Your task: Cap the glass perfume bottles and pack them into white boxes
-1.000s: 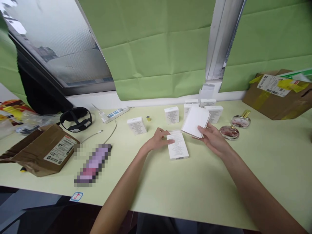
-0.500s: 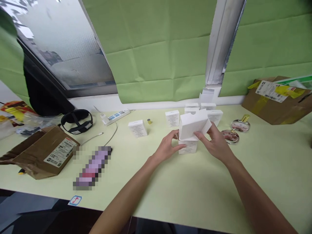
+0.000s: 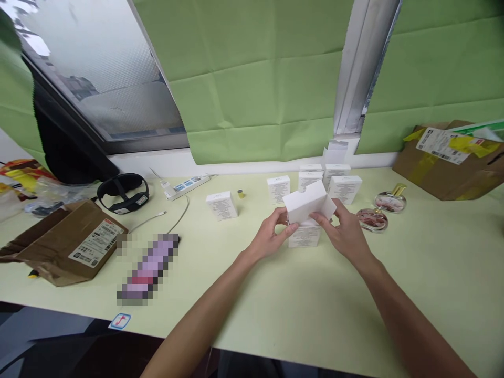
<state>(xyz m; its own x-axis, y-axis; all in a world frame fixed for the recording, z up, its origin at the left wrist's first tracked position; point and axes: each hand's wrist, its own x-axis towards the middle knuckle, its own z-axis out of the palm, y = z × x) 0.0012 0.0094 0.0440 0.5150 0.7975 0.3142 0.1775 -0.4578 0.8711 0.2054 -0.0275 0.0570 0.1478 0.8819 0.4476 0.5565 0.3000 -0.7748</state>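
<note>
My left hand [image 3: 272, 235] and my right hand [image 3: 342, 231] together hold a plain white carton sleeve [image 3: 305, 201] just above a small printed white box [image 3: 303, 237] that stands on the pale green table [image 3: 323, 304]. Left fingers pinch the sleeve's left end, with the thumb by the printed box. Right fingers grip the sleeve's right end and its open flap. Both hands are closed on the sleeve.
Several more small white boxes [image 3: 277, 189] stand behind, one [image 3: 221, 205] to the left. Two round perfume bottles [image 3: 372, 219] lie at the right, near a taped cardboard box [image 3: 452, 157]. A brown parcel [image 3: 66, 241], black headband [image 3: 122, 192], power strip [image 3: 187, 186] and cable lie left.
The printed box went from lying flat to standing upright. My right hand brought the white sleeve over it and my left hand took hold of its other end; the sleeve has come lower.
</note>
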